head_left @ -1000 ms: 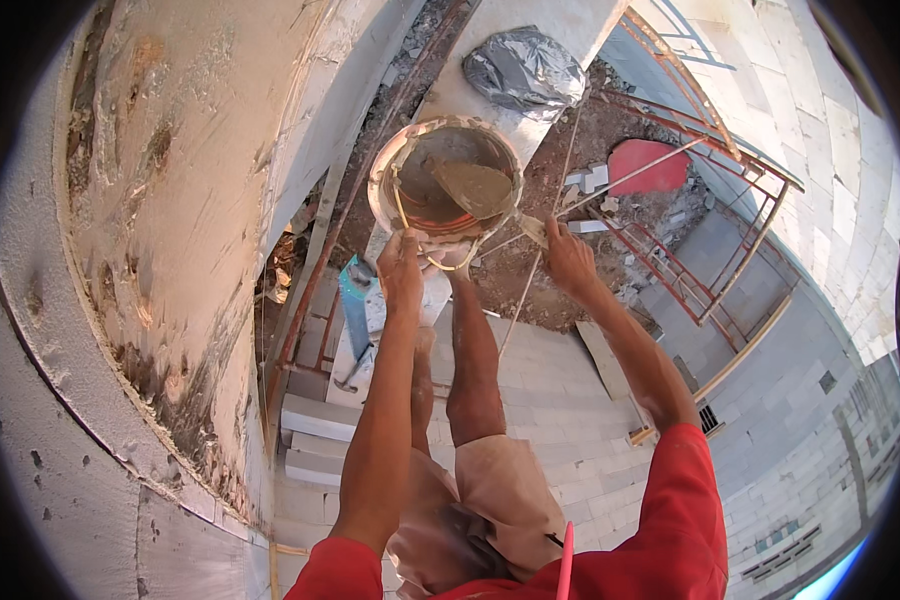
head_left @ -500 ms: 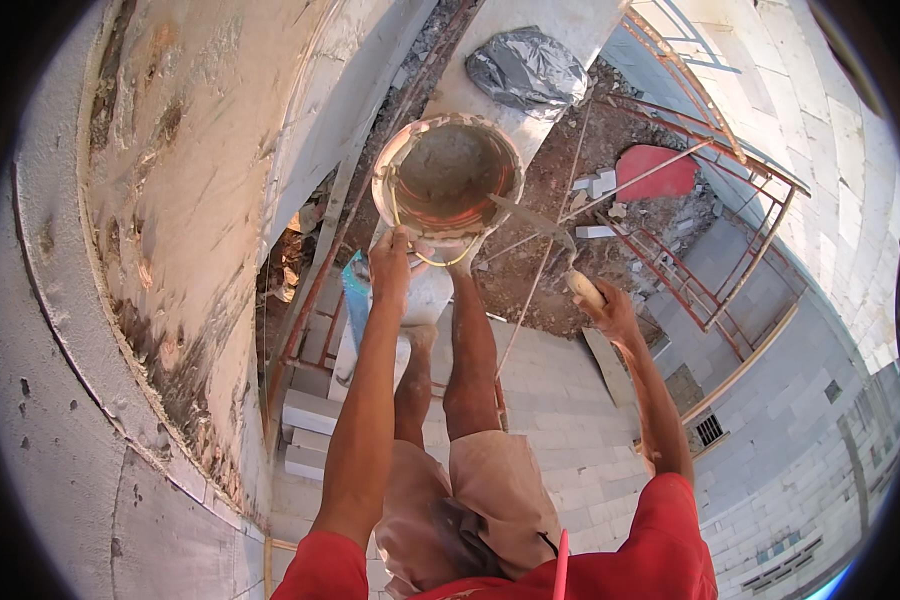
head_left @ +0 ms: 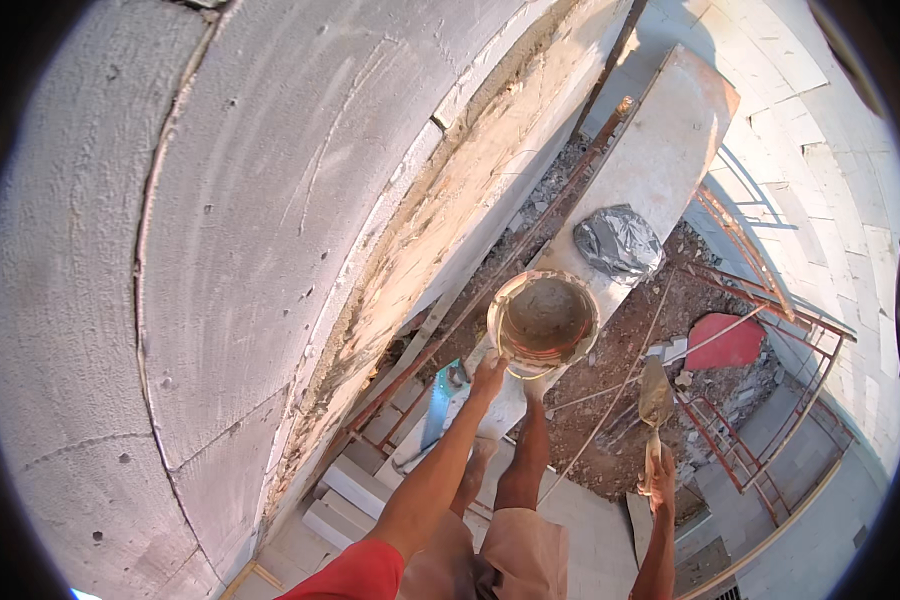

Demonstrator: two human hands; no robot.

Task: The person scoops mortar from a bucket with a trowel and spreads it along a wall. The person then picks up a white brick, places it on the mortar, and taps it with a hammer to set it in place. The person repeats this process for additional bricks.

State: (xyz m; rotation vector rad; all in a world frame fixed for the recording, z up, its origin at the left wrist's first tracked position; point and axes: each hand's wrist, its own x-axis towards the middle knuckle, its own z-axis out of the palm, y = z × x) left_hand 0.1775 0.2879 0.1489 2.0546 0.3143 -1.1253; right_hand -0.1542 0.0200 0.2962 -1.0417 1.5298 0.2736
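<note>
With its fingers closed at the near rim of a round bucket [head_left: 508, 338], my left hand [head_left: 489, 372] grips the bucket's thin yellowish handle [head_left: 530, 376]. Grey wet mortar [head_left: 548, 310] lies inside the bucket, below the rim. To the right, my right hand [head_left: 659, 478] is wrapped round the wooden handle of a trowel [head_left: 656, 392]. Its blade points away from me, apart from the bucket, and looks coated with mortar. A blue-bladed handsaw [head_left: 438, 405] lies left of my left forearm, close to my feet.
I stand on a long narrow plank [head_left: 660, 130] carrying a crumpled silvery-black plastic bag [head_left: 618, 243]. A rough block wall [head_left: 270, 180] rises on my left. Rusty scaffold frames [head_left: 760, 440] stand at right, near a red panel [head_left: 725, 340]. Pale blocks [head_left: 355, 487] are stacked below left.
The view has swung toward the left wall, so the bucket appears lower and farther right. The trowel has come away from the bucket's rim and now points forward. Both hands keep their hold.
</note>
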